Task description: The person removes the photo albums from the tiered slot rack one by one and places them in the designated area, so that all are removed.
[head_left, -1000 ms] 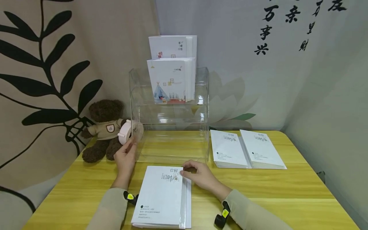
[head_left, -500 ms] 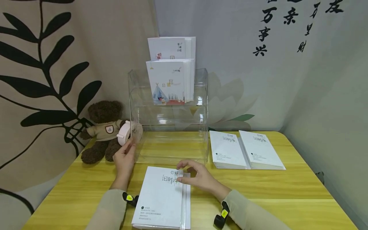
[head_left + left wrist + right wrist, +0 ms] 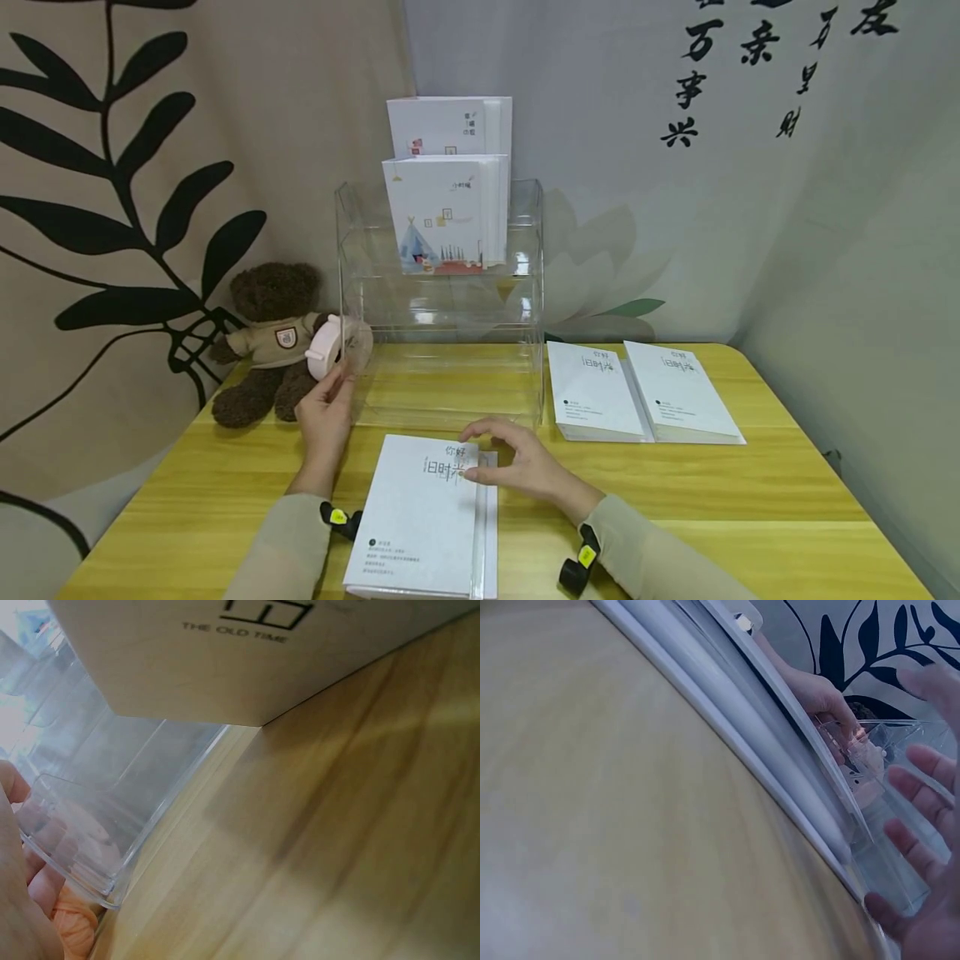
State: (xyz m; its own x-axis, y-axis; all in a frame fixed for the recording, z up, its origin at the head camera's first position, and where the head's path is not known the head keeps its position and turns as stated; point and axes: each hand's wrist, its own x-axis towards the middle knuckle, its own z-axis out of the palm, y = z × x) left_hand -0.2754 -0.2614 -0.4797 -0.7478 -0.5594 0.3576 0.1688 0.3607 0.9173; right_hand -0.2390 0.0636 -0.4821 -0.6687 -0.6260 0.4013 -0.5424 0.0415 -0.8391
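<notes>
My left hand (image 3: 326, 417) pinches the lower left side of a clear acrylic rack (image 3: 442, 387); the left wrist view shows its thumb and fingers around the rack's clear edge (image 3: 112, 889). In front of the rack is a thick white photo album (image 3: 416, 517) with Chinese lettering on its cover. My right hand (image 3: 525, 462) is over the album's upper right corner, thumb and fingers spread apart and gently bent, holding nothing. The right wrist view shows the album's edge (image 3: 757, 727) beside those fingers (image 3: 922, 795). Whether the thumb touches the cover, I cannot tell.
Two white albums (image 3: 435, 212) stand in the rack's upper tiers, one behind the other. A matching white album (image 3: 600, 392) is spread open on the table's right. Left of the rack sits a brown teddy bear (image 3: 273, 342), beside a pink round object (image 3: 324, 348).
My right hand has shifted slightly left over the album's corner, and the gap between thumb and fingers has widened. The left hand keeps its hold on the rack.
</notes>
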